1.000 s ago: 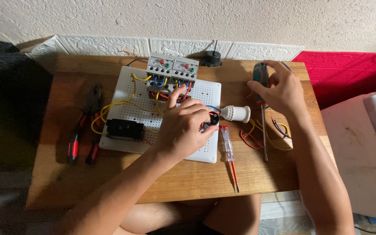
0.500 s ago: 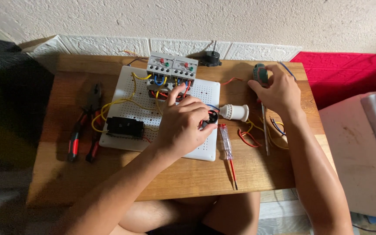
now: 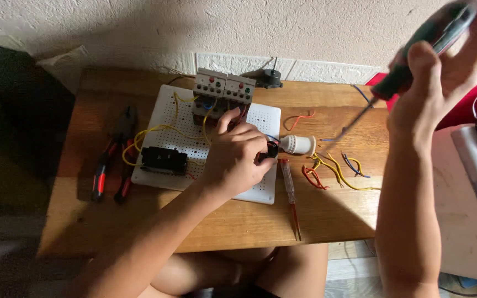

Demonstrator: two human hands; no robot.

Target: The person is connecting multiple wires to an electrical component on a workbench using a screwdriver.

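— Two things in hand right now. My right hand [image 3: 437, 94] is closed around a screwdriver [image 3: 415, 60], raised well above the table [image 3: 238, 226], shaft slanting down and to the left. My left hand [image 3: 236, 157] rests on the white board [image 3: 260, 190], fingers curled around a small black part [image 3: 271, 150] at the board's right edge.

— How tight is that left grip?

— Fingers bent in, thumb against the part; I can't tell how firmly. The hand hides most of it.

— What sits right beside it?

— Just to its right lies a white lamp socket [image 3: 298, 144] on its side. Below that, a tester pen [image 3: 289, 190] with a clear handle and a red shaft points toward me. Loose red, yellow and blue wires [image 3: 332, 171] lie scattered further right.

— And on the board itself?

— Two grey switch units [image 3: 224, 87] with coloured buttons stand at the far edge, with yellow leads [image 3: 150, 132] looping from them toward a black block [image 3: 164, 160] at the near left. My left wrist covers the board's middle.

— Anything off the board?

— Pliers [image 3: 109, 157] with red and black grips lie to the left on the wood. A black round piece [image 3: 270, 80] sits by the wall [image 3: 249, 27].
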